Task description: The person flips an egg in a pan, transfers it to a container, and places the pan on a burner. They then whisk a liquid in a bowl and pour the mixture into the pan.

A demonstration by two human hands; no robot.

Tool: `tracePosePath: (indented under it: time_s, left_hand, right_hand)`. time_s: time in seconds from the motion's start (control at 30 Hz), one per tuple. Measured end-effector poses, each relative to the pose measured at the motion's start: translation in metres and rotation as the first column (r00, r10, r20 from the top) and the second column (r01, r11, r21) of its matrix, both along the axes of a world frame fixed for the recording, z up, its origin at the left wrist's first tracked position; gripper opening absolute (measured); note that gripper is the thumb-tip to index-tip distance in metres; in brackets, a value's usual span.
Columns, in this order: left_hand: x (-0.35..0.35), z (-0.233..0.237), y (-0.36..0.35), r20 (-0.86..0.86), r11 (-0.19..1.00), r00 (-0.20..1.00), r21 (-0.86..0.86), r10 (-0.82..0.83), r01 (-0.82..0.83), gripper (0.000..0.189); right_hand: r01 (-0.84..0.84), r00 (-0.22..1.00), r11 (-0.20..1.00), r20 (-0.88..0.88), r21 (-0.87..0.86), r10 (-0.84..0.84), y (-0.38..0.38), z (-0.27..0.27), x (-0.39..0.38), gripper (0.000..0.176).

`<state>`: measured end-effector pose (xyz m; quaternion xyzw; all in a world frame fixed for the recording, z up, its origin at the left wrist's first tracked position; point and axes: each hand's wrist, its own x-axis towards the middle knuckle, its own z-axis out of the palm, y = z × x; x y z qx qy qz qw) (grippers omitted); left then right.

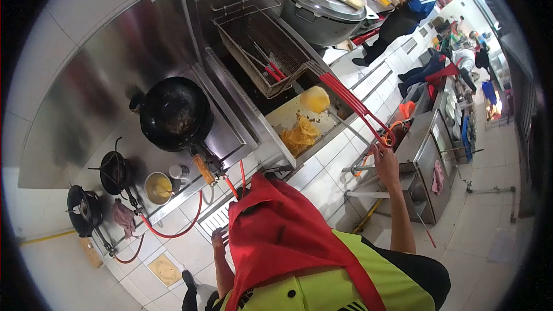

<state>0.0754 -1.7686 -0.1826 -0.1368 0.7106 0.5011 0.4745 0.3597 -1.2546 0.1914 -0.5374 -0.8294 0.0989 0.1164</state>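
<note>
On the left, a black wok (176,114) sits on the stove, and a pot (158,188) stands below it. The left hand (219,239) hangs beside the red apron (288,227), its fingers slightly apart. Further right, the wire basket (262,52) rests over the fryer, and yellow food (300,136) lies on the metal tray (276,116). A round yellow piece (314,99) is just above that food. The right hand (382,158) has its fingers closed on a long metal handle (352,129), near the basket's red grip.
</note>
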Motion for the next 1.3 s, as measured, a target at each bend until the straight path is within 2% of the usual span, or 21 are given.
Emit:
tracePosePath:
  time_s: [0.03, 0.07, 0.13, 0.2, 0.23, 0.3, 0.37, 0.43, 0.5, 0.57, 0.6, 0.67, 0.73, 0.77, 0.83, 0.9, 0.93, 0.97, 1.0, 1.2, 1.3]
  left_hand:
    - [-0.003, -0.004, 0.001, -0.018, 1.0, 1.0, 0.005, -0.022, 0.022, 0.056]
    - [-0.003, -0.007, 0.002, 0.027, 0.999, 0.999, 0.044, 0.027, -0.028, 0.057]
    - [-0.002, -0.016, 0.003, 0.067, 1.0, 0.998, 0.006, 0.023, -0.024, 0.059]
    - [0.0, -0.011, 0.013, 0.107, 0.998, 0.992, -0.023, 0.067, -0.065, 0.061]
    - [0.005, -0.018, 0.014, 0.101, 0.996, 0.991, -0.009, 0.093, -0.093, 0.062]
    - [0.014, -0.028, 0.012, 0.129, 0.989, 0.984, 0.066, 0.122, -0.131, 0.061]
    - [0.034, -0.031, 0.013, 0.073, 0.982, 0.99, 0.142, 0.117, -0.126, 0.057]
    - [0.046, -0.039, 0.024, 0.177, 0.983, 0.967, -0.039, 0.181, -0.177, 0.055]
    - [0.063, -0.042, 0.026, 0.243, 0.995, 0.966, -0.068, 0.091, -0.077, 0.053]
    - [0.078, -0.032, 0.03, 0.203, 0.999, 0.978, -0.007, -0.042, 0.045, 0.05]
    - [0.083, -0.029, 0.034, 0.187, 0.998, 0.981, -0.016, -0.055, 0.059, 0.05]
    - [0.086, -0.026, 0.043, 0.068, 0.957, 0.956, -0.038, -0.284, 0.287, 0.045]
    - [0.086, -0.021, 0.055, 0.043, 0.923, 0.927, -0.086, -0.373, 0.376, 0.044]
    - [0.084, -0.019, 0.069, 0.066, 0.919, 0.924, -0.096, -0.376, 0.381, 0.045]
    - [0.084, -0.008, 0.109, 0.12, 0.912, 0.921, -0.14, -0.371, 0.386, 0.048]
    - [0.09, 0.0, 0.157, 0.186, 0.889, 0.921, -0.253, -0.343, 0.382, 0.049]
    - [0.099, 0.008, 0.184, 0.166, 0.925, 0.949, -0.234, -0.266, 0.301, 0.047]
    - [0.109, 0.016, 0.212, 0.157, 0.887, 0.931, -0.284, -0.33, 0.363, 0.046]
    - [0.124, 0.025, 0.238, 0.153, 0.87, 0.922, -0.307, -0.356, 0.387, 0.046]
    - [0.197, 0.059, 0.383, 0.063, 0.915, 0.945, -0.238, -0.321, 0.326, 0.046]
    - [0.229, 0.058, 0.454, 0.064, 0.932, 0.953, -0.196, -0.298, 0.305, 0.046]
  right_hand:
    - [0.007, 1.0, 1.0, -0.002, 0.003, -0.007, 0.005, -0.003, 0.001, 0.027]
    - [0.035, 0.999, 0.999, 0.009, 0.03, -0.035, 0.01, -0.007, 0.002, 0.025]
    - [0.099, 0.995, 0.993, 0.005, 0.056, -0.1, 0.02, -0.019, 0.004, 0.021]
    - [0.081, 0.997, 0.996, 0.004, 0.033, -0.081, 0.036, -0.051, 0.015, 0.025]
    - [0.055, 0.998, 0.998, 0.009, 0.003, -0.055, 0.042, -0.068, 0.023, 0.031]
    - [0.113, 0.993, 0.988, -0.031, -0.103, -0.116, 0.044, -0.088, 0.021, 0.031]
    - [0.052, 0.999, 0.997, -0.001, -0.059, -0.052, 0.044, -0.091, 0.015, 0.033]
    - [0.061, 0.998, 0.992, -0.025, -0.115, -0.064, 0.051, -0.083, 0.01, 0.033]
    - [0.074, 0.994, 0.981, -0.062, -0.181, -0.087, 0.06, -0.076, 0.011, 0.033]
    - [0.004, 0.992, 0.985, -0.125, -0.173, -0.026, 0.073, -0.075, 0.017, 0.032]
    - [-0.058, 0.981, 0.992, -0.19, -0.116, 0.035, 0.085, -0.096, 0.03, 0.03]
    - [-0.006, 0.983, 0.986, -0.183, -0.168, -0.025, 0.095, -0.101, 0.029, 0.03]
    - [0.027, 0.986, 0.972, -0.152, -0.232, -0.064, 0.108, -0.104, 0.028, 0.03]
    - [0.043, 0.998, 0.965, -0.038, -0.257, -0.055, 0.117, -0.1, 0.029, 0.03]
    - [-0.065, 0.986, 0.969, -0.164, -0.237, 0.026, 0.143, -0.116, 0.044, 0.03]
    - [-0.089, 0.989, 0.941, -0.144, -0.327, 0.043, 0.169, -0.102, 0.054, 0.03]
    - [-0.131, 0.982, 0.934, -0.172, -0.333, 0.077, 0.187, -0.109, 0.062, 0.03]
    - [-0.215, 0.955, 0.932, -0.264, -0.293, 0.137, 0.204, -0.115, 0.072, 0.032]
    - [-0.245, 0.954, 0.924, -0.243, -0.293, 0.176, 0.221, -0.111, 0.08, 0.032]
    - [-0.334, 0.938, 0.881, -0.205, -0.335, 0.278, 0.298, -0.066, 0.109, 0.034]
    - [-0.379, 0.921, 0.857, -0.229, -0.349, 0.314, 0.332, -0.057, 0.12, 0.035]
